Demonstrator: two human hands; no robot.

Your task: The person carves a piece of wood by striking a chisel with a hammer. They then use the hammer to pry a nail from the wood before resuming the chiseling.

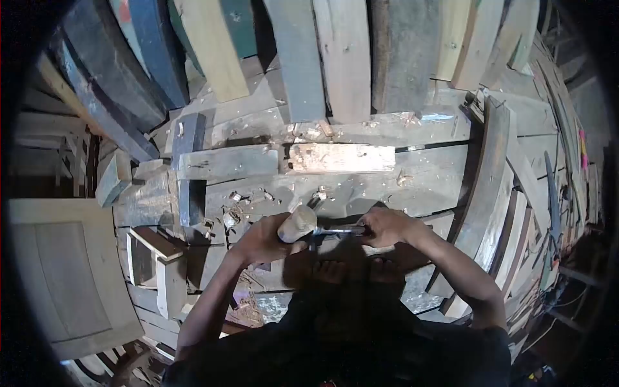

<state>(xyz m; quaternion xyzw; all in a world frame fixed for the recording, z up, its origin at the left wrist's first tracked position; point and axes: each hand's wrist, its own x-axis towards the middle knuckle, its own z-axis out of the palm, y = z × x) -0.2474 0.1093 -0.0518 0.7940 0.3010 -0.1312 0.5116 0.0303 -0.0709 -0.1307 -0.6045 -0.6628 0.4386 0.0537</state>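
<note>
My left hand (pixel 265 237) is closed round a pale, thick wooden cylinder (pixel 297 224), its rounded end facing up toward me. My right hand (pixel 389 227) grips one end of a tool with a shiny metal shaft (pixel 340 230). That shaft runs leftward until its far end meets the cylinder in this view, with a short dark part below. I cannot tell what kind of tool it is. Ahead of both hands lies a brightly lit, rough-surfaced wooden block (pixel 342 158), and no finger touches it.
Left of the block, a grey beam (pixel 229 162) rests across a bluish timber (pixel 191 145). Thick boards (pixel 348 58) stand along the far side. Wood chips (pixel 320 193) litter the plank floor (pixel 419 184). Curved timbers (pixel 480 193) lie at right, a panelled wooden door (pixel 61 271) at left. Bare feet (pixel 329 271) show below.
</note>
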